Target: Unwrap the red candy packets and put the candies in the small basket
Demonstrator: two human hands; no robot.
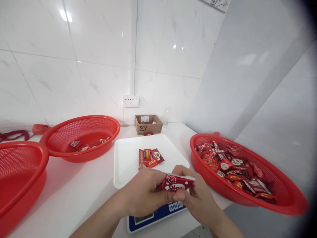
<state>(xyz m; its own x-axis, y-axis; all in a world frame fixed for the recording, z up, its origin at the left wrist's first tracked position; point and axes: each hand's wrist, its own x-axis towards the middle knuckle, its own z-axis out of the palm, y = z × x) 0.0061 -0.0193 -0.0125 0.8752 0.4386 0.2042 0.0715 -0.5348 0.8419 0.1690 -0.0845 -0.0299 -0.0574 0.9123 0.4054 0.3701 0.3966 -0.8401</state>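
Between my two hands is a dark red candy packet [175, 182] with white lettering and a flower print. My left hand [146, 191] grips its left end, and my right hand [198, 195] pinches the right side, thumb in front. Both hands are above the front of a digital scale [158, 218] with a blue panel, hiding part of its display and keys. Beyond them, several red wrapped candies [150, 158] lie together on the scale's white tray [126, 148].
On the right stands a red basket [289, 201] full of wrapped candies [232, 165]. To the left are a red basket [81, 124] with a few packets and another red basket [37, 155], partly in view. A cardboard box [148, 127] and a clear bottle [166, 116] stand by the wall.
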